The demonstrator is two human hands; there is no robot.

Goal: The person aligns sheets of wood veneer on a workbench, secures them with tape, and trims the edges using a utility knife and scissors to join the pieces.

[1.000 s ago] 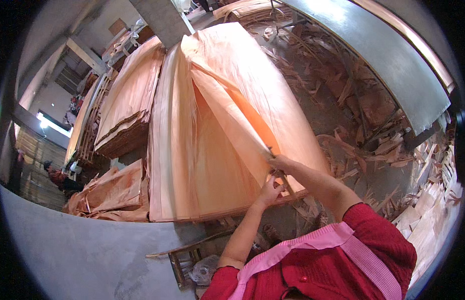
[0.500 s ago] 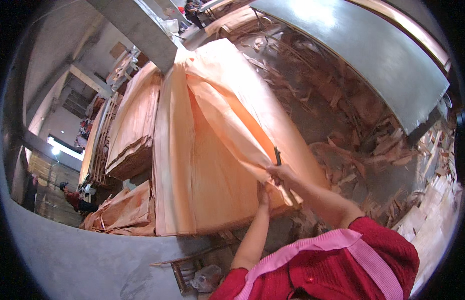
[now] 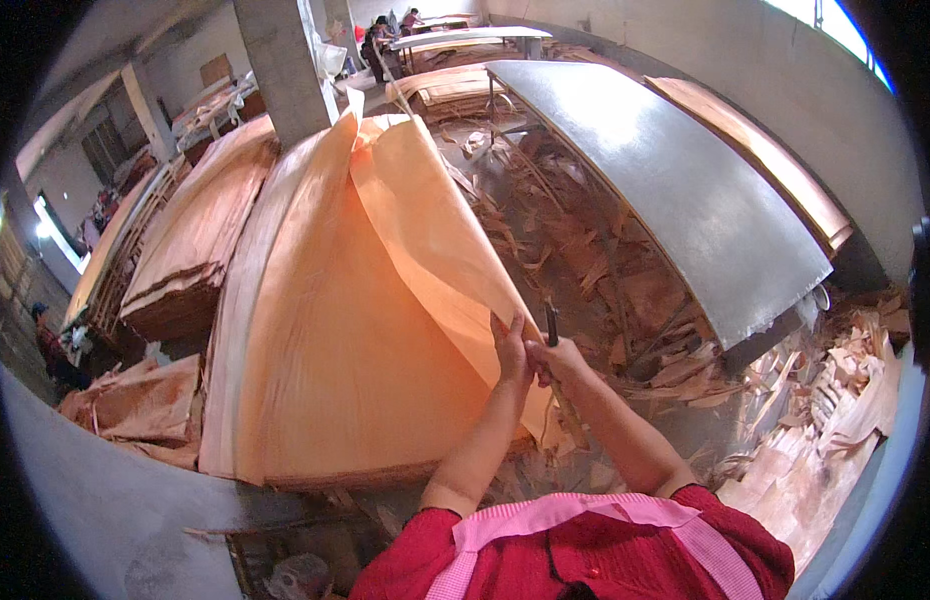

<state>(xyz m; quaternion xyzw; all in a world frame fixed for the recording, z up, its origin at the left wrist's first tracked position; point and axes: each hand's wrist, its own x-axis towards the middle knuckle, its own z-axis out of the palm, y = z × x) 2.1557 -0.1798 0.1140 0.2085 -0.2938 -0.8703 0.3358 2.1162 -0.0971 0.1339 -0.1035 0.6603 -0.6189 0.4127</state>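
Observation:
A large, thin orange wood veneer sheet (image 3: 425,215) is lifted in a curling fold over the veneer stack (image 3: 355,380) in front of me. My left hand (image 3: 512,350) grips the sheet's near right edge, with fingers pointing up. Right beside it, my right hand (image 3: 557,362) is closed around a slim stick-like tool (image 3: 553,318) whose dark end sticks up above the fist. A light brown length shows below that fist; whether it belongs to the tool or is rolled veneer I cannot tell.
A grey-topped table (image 3: 675,190) stands to the right, with torn veneer scraps (image 3: 575,250) heaped beside and under it. More veneer stacks (image 3: 200,230) are at the left, near a concrete pillar (image 3: 282,70). Other people (image 3: 377,48) are far back and at the left edge.
My view has swung to the right and up. Both hands have drawn together, and the veneer fold has opened wider, its free edge raised toward the right side of the stack.

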